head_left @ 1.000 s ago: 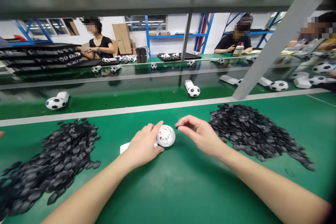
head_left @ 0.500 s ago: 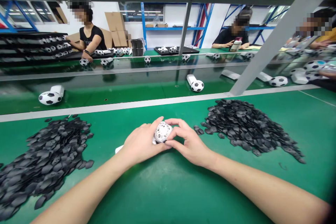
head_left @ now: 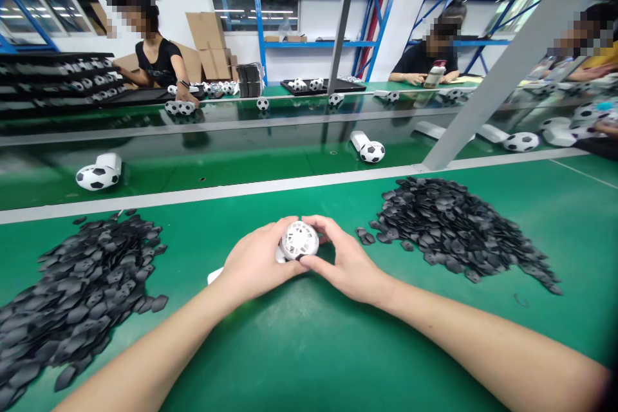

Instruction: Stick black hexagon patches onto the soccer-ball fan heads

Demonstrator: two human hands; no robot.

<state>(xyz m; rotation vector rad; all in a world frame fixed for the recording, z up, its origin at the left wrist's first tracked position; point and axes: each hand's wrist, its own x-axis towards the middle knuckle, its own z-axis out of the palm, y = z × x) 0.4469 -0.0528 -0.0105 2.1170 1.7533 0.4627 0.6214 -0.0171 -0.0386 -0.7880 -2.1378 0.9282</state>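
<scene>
Between my two hands is a round white, ball-shaped plastic piece [head_left: 300,240] with a slotted, grille-like face turned toward me. My left hand [head_left: 261,257] wraps its left side, thumb underneath and fingers over the top. From the right, my right hand [head_left: 345,264] grips it with thumb low and fingers round the far edge. A white part [head_left: 215,275], perhaps the piece's handle, pokes out past my left wrist; my hand hides the rest. Some black shows at the ball's lower edge.
Piles of small black plastic panels lie to the left [head_left: 96,283] and right [head_left: 449,225]. Beyond the pale edge strip, a green conveyor carries football-patterned pieces [head_left: 98,176] [head_left: 373,151]. A grey post [head_left: 483,93] slants down at right. Co-workers sit across the line.
The ball-shaped piece has turned so its slotted face shows more fully. My right fingers have shifted round its far side. On the belt, pieces have drifted slightly right.
</scene>
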